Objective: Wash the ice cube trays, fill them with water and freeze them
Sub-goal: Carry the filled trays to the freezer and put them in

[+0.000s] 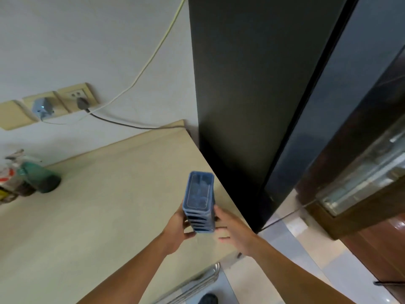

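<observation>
A stack of several blue ice cube trays (199,194) with a clear lid on top is held above the right end of the beige counter (105,205). My left hand (178,227) grips the stack's near left side. My right hand (232,229) clasps its near right side. The tall black fridge (252,95) stands just right of the counter, with its door shut.
A dark green bottle (41,176) and packets lie at the counter's far left. Wall sockets (74,97) with a plug and cables run along the wall behind. A dark wooden cabinet (361,183) stands at the right, over a tiled floor (306,270).
</observation>
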Demonstrator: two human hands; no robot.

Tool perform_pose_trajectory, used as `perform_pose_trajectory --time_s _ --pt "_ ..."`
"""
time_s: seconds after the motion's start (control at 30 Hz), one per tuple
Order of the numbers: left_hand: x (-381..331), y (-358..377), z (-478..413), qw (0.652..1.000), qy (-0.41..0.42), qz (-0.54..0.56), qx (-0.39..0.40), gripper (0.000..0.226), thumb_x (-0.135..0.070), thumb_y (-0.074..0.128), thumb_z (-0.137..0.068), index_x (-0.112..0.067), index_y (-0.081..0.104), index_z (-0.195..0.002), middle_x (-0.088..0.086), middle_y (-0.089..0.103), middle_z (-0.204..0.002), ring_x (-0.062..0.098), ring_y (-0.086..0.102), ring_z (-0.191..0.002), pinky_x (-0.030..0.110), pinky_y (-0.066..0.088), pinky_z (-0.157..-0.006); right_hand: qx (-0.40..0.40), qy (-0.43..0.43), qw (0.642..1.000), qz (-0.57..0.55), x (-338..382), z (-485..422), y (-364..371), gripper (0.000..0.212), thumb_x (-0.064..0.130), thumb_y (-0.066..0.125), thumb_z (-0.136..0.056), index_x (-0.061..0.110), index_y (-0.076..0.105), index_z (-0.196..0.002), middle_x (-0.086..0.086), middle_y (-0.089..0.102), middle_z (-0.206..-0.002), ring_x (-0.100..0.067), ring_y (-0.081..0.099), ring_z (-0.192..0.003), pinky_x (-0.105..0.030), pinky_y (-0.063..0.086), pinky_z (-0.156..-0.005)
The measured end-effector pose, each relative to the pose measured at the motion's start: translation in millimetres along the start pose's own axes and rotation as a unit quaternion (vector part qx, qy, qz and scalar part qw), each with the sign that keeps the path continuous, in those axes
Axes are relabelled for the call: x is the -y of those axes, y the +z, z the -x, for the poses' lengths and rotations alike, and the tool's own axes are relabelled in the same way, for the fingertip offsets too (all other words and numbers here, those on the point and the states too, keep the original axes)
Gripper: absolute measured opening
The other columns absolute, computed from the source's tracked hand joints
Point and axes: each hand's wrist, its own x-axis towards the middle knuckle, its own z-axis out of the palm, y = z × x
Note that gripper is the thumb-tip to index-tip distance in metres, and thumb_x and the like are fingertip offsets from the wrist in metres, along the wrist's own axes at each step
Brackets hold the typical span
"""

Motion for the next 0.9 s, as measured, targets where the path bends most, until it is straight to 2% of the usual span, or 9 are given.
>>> perform_pose_trajectory --time_s 0.13,0.23,0.33,0.4,0.53,0.63,0.73,0.83,0.9 --pt "33 21 19 0.976 0.072 0.021 -0.204 0.033 -0.045 0.046 -0.104 -0.017 0.063 -0.106 0.007 0.07 -0.102 0.022 0.065 -0.093 0.044 0.054 -0.087 0.001 -0.02 0.999 0.025 -19 30 -26 0.072 0.081 0.061 -0.078 0.036 0.049 -0.132 0.006 0.058 -0.133 -0.013 0.06 -0.118 -0.035 0.052 -0.097" --pt "77 52 49 0.937 0.104 -0.015 -0.334 0.025 -0.035 0.051 -0.103 -0.012 0.058 -0.105 0.009 0.07 -0.096 0.025 0.067 -0.087 0.047 0.057 -0.084 0.001 -0.016 0.998 0.058 -43 65 -56 0.047 0.071 0.058 -0.089 0.037 0.054 -0.121 0.004 0.06 -0.124 -0.012 0.061 -0.113 -0.036 0.053 -0.097" --pt "115 93 75 0.938 0.128 -0.086 -0.311 0.015 -0.024 0.054 -0.101 -0.013 0.063 -0.101 0.009 0.072 -0.092 0.026 0.068 -0.083 0.049 0.056 -0.081 -0.011 -0.024 0.996 0.082 -63 102 -90 0.037 0.067 0.058 -0.091 0.038 0.056 -0.112 0.008 0.06 -0.124 -0.011 0.061 -0.111 -0.029 0.054 -0.087" --pt "125 120 88 0.94 0.156 -0.145 -0.268 0.01 -0.018 0.056 -0.099 -0.016 0.064 -0.094 0.006 0.071 -0.086 0.026 0.066 -0.079 0.048 0.056 -0.077 -0.029 -0.027 0.994 0.098 -72 122 -110 0.047 0.067 0.058 -0.091 0.031 0.056 -0.122 0.006 0.059 -0.125 -0.011 0.06 -0.112 -0.027 0.053 -0.083" --pt "130 163 97 0.908 0.23 -0.299 -0.183 0.008 -0.026 0.056 -0.098 -0.025 0.063 -0.095 -0.008 0.068 -0.09 0.013 0.064 -0.085 0.028 0.051 -0.073 -0.073 -0.05 0.982 0.169 -86 140 -139 0.063 0.064 0.059 -0.093 0.021 0.05 -0.138 0.002 0.054 -0.14 -0.014 0.055 -0.123 -0.034 0.048 -0.1" --pt "131 178 76 0.836 0.28 -0.449 -0.145 0.017 -0.031 0.054 -0.1 -0.021 0.062 -0.111 -0.006 0.066 -0.109 0.011 0.06 -0.103 0.029 0.049 -0.088 -0.101 -0.087 0.963 0.236 -99 130 -153 0.071 0.061 0.062 -0.092 0.021 0.045 -0.148 0.0 0.048 -0.153 -0.017 0.049 -0.136 -0.028 0.04 -0.101" --pt "136 182 40 0.73 0.324 -0.585 -0.143 0.036 -0.036 0.051 -0.101 -0.018 0.055 -0.132 0.0 0.056 -0.134 0.019 0.048 -0.125 0.033 0.04 -0.107 -0.128 -0.12 0.936 0.304 -115 101 -168 0.082 0.065 0.063 -0.09 0.018 0.038 -0.154 -0.001 0.043 -0.158 -0.019 0.043 -0.142 -0.027 0.035 -0.103" --pt "143 181 -5 0.623 0.347 -0.684 -0.154 0.053 -0.044 0.047 -0.101 -0.018 0.041 -0.148 0.003 0.037 -0.157 0.023 0.026 -0.147 0.042 0.021 -0.123 -0.169 -0.136 0.887 0.408 -140 57 -187 0.09 0.072 0.06 -0.087 0.019 0.034 -0.156 -0.002 0.039 -0.16 -0.022 0.037 -0.146 -0.036 0.035 -0.112" --pt "153 179 -33 0.567 0.337 -0.731 -0.173 0.06 -0.046 0.044 -0.101 -0.018 0.032 -0.153 0.005 0.027 -0.162 0.025 0.014 -0.152 0.049 0.012 -0.125 -0.19 -0.156 0.86 0.448 -161 28 -197 0.095 0.075 0.059 -0.085 0.019 0.032 -0.157 -0.004 0.035 -0.161 -0.025 0.031 -0.149 -0.042 0.034 -0.115"
